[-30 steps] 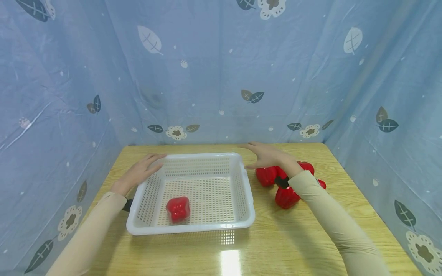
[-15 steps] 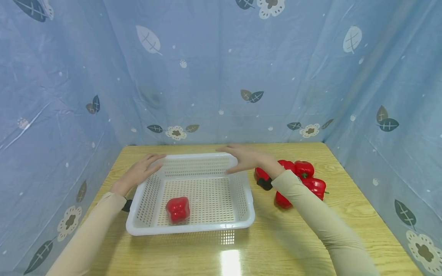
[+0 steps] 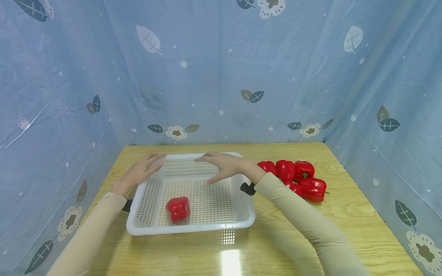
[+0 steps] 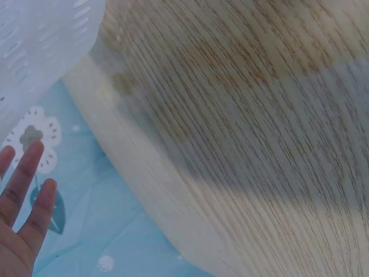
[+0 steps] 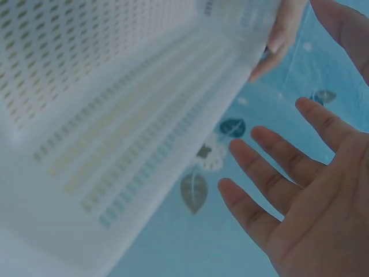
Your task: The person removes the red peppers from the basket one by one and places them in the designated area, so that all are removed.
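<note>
A white perforated plastic basket (image 3: 191, 230) stands on the wooden table, with one red bell pepper (image 3: 178, 209) inside at its front left. My left hand (image 3: 139, 172) is at the basket's back left corner, fingers extended along the rim; in the left wrist view its spread fingers (image 4: 24, 173) show beside the white wall. Over the basket's back right part hovers my right hand (image 3: 224, 165), fingers spread and nothing in them. The right wrist view shows that right hand (image 5: 311, 184) with its palm bare, beside the basket wall (image 5: 144, 179).
Several red bell peppers (image 3: 312, 189) lie in a cluster on the table (image 3: 348, 214), right of the basket and partly behind the right forearm. A blue patterned curtain (image 3: 207, 76) encloses the table at the back and both sides.
My right hand has moved left from above the pepper cluster to over the basket, uncovering more of the peppers. The left hand and the basket have stayed where they were.
</note>
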Available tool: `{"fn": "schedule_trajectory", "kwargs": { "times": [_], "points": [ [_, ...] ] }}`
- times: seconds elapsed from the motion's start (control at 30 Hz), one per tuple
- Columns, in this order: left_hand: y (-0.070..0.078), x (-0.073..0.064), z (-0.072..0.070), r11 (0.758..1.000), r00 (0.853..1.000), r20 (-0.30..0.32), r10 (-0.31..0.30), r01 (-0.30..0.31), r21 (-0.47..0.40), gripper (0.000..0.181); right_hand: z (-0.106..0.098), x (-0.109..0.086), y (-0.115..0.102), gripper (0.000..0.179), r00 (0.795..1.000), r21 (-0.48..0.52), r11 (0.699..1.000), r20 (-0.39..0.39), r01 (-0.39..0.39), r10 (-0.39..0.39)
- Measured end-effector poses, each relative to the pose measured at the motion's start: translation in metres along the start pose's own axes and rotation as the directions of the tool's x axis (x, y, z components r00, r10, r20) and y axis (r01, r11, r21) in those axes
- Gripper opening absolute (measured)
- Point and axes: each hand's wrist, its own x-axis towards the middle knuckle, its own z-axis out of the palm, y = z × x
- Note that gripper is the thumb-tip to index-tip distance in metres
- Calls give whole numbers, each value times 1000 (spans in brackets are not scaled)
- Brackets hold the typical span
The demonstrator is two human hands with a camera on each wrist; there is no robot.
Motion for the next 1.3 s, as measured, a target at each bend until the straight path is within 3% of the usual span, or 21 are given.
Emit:
{"fn": "schedule_trajectory", "kwargs": {
  "times": [0.2,0.4,0.8,1.3],
  "points": [
    [0,0,0,1000,1000,-5,-20,20,-13,52,13,16,-13,84,996,2,997,30,78,-78],
    [2,0,-1,1000,1000,15,0,0,3,53,25,28,-25,87,988,6,990,63,143,-143],
    [1,0,1,999,1000,11,-11,11,-33,49,57,49,-40,89,977,54,996,194,76,-85],
    [1,0,-1,1000,1000,9,17,-17,-25,51,84,67,-46,92,950,124,981,260,147,-175]
  ]
}}
